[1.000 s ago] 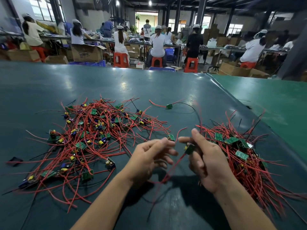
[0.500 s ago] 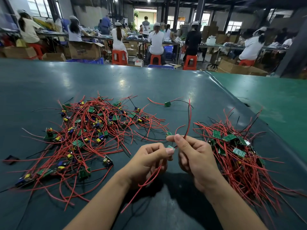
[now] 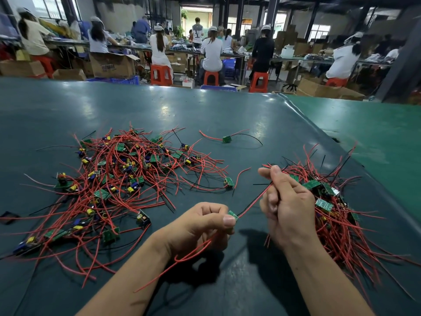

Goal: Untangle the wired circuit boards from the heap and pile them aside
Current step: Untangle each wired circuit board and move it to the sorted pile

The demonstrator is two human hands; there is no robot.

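In the head view, the only one given, the left hand (image 3: 200, 226) sits low and centre in the frame, thumb and curled fingers pinching a small green circuit board (image 3: 233, 215) by its edge. From that board a red wire (image 3: 255, 201) runs taut up and to the right to the right hand (image 3: 287, 201), whose thumb and forefinger pinch it near the top of the fist, the other fingers curled. So the wire's long axis slants from lower left to upper right between the two hands, and the board lies at its lower-left end, away from the sorted pile (image 3: 337, 213), which spreads just behind and to the right of the right hand. The right hand is the nearer one to that pile, and I judge that laying the board there means carrying it rightward across the gap. A second red lead (image 3: 182, 258) trails down from the left hand toward the bottom of the frame. The tangled heap (image 3: 118, 179) fills the left middle of the dark green table (image 3: 205, 110), well apart from the held board; one stray board (image 3: 227, 139) lies alone above centre. Nothing stands between hands and pile.
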